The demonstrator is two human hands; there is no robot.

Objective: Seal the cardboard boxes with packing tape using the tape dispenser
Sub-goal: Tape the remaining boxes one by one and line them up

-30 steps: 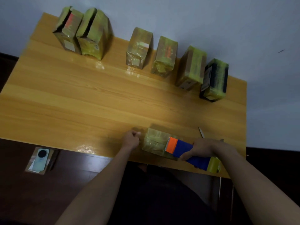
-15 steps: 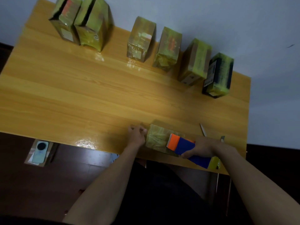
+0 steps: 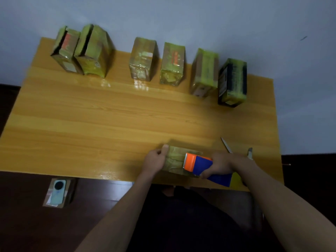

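Observation:
A small cardboard box (image 3: 175, 159) wrapped in yellowish tape lies near the table's front edge. My left hand (image 3: 154, 161) holds its left end, thumb on the top corner. My right hand (image 3: 221, 165) grips the blue tape dispenser (image 3: 201, 165), whose orange toothed head lies on the box's top right part. A yellow tape roll (image 3: 236, 180) shows at the dispenser's rear.
Several taped boxes stand in a row along the far edge of the wooden table (image 3: 109, 113), from the left pair (image 3: 81, 51) to a dark one (image 3: 232, 82) at the right. Scissors (image 3: 227, 145) lie beside my right hand. A phone (image 3: 57, 192) lies on the floor at the left.
My left hand has moved from beside the box onto its left end. The dispenser head stays on the box top. The head camera has tilted, shifting the whole scene.

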